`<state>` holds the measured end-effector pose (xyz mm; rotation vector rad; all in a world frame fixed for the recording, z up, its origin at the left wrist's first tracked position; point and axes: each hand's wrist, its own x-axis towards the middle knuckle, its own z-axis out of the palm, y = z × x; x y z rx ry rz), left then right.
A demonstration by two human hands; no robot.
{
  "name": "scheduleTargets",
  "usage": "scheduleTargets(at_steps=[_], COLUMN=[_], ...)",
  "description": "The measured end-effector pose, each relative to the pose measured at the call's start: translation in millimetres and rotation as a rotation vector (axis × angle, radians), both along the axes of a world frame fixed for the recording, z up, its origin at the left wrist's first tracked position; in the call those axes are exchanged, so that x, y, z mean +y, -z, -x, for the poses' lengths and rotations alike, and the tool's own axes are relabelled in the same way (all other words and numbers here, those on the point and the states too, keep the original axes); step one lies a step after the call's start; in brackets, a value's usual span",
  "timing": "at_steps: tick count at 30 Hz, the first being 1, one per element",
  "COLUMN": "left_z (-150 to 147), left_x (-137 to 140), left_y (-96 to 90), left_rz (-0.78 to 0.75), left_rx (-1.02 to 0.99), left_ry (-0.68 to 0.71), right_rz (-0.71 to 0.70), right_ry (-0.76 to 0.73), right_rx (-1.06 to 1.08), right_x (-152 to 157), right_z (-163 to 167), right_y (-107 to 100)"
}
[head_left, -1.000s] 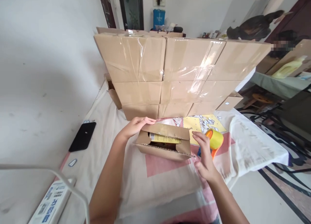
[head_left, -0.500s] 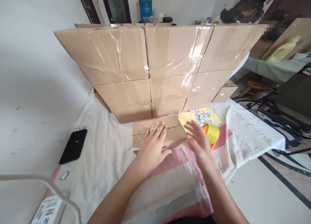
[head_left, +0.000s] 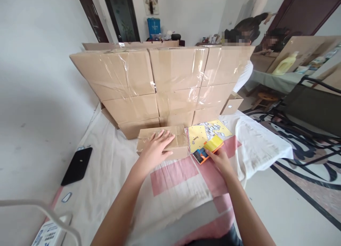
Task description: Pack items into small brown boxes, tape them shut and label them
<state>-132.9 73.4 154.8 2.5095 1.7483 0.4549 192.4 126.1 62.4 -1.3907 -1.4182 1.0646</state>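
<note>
In the head view, the flaps of the small brown cardboard box (head_left: pixel 177 148) have been folded down within the last 1 s, and the orange, blue and yellow tape dispenser (head_left: pixel 214 143) has been taken up. The box can thus be judged closed but perhaps not fastened. It is placed mid-desk, beyond the near edge of the cloth-covered desk (head_left: pixel 106 178). The 2 hands are kept apart: the left hand (head_left: pixel 157 146) is laid flat on the box with fingers spread, while the dispenser is gripped by the right hand (head_left: pixel 220 159), between the box and the right edge.

Beside the box, a yellow paper sheet (head_left: pixel 196 137) is strewn with white paper scraps (head_left: pixel 213 127) towards its far end. The far edge is blocked by a wall of taped brown cartons (head_left: pixel 176 68), by which room behind the box is limited. Near the left edge, a flat black rectangular device (head_left: pixel 77 166) is seen.
</note>
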Motion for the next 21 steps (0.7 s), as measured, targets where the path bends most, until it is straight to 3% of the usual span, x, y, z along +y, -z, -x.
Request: scheduleTargets(at_steps=[4,7,11,15,17,21], left_z=[-21.3,-49.4,-100.1,-136.6,-146.1,-156.0], left_x=[-11.4,-22.5,-45.8,-69.1,-79.6,-100.1], left_y=[-1.4,-0.5,18.2,38.5,39.0,27.2], left_rz=[-0.198,-0.264,-0.147,0.113,0.188,0.179], left_rx=[-0.052,-0.200,-0.593,-0.903,-1.004,-1.133], left_ry=[-0.038,0.043,0.058,-0.015,-0.020,-0.099], right_rz=[-0.143,-0.290,-0.456,-0.650,-0.779,-0.966], right_ry=[0.006,0.072,0.030,-0.019,-0.007,0.112], right_rx=[0.013,0.006,0.044,0.081,0.021,-0.198], right_x=[-7.6,-36.6,-80.1,-94.1,-89.8,-75.3], right_z=[14.8,25.8,41.3,40.8,31.8,9.2], right_y=[-8.9,-18.6,-28.5,-28.9,-27.6,-29.5])
